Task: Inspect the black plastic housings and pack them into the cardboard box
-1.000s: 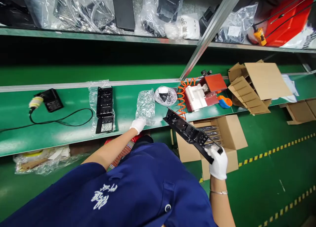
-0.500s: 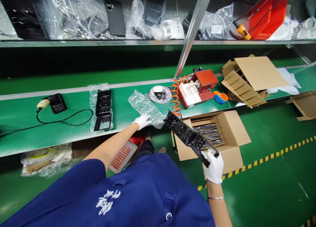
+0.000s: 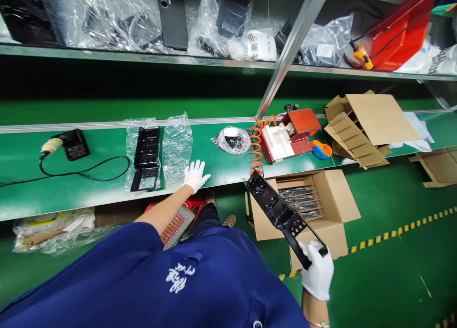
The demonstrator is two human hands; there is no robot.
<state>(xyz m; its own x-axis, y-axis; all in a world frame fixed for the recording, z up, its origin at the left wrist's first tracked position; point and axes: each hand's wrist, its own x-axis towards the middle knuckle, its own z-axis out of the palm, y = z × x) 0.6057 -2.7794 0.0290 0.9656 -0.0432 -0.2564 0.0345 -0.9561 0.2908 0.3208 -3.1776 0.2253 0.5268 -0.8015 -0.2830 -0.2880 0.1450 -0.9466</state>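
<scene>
My right hand [image 3: 317, 272], in a white glove, is closed around one end of a long black plastic part [image 3: 279, 211], held tilted above an open cardboard box [image 3: 339, 199] of bagged parts. My left hand [image 3: 195, 175], also gloved, lies with fingers spread on the green table [image 3: 89, 185], just beside an empty clear plastic bag [image 3: 177, 146]. Left of that bag lies another black part in its plastic bag [image 3: 144, 158].
On the table stand a black adapter with a cable [image 3: 71, 145], a small bag of black pieces [image 3: 233, 140], a red and white fixture [image 3: 291, 133] with an orange coiled hose, and folded cardboard dividers [image 3: 367, 123]. A shelf above holds bagged items and a phone [image 3: 173, 18].
The clear bag has moved left from the table's middle to lie beside the bagged black part, and my left hand opened off it. My right hand lowered the black part slightly.
</scene>
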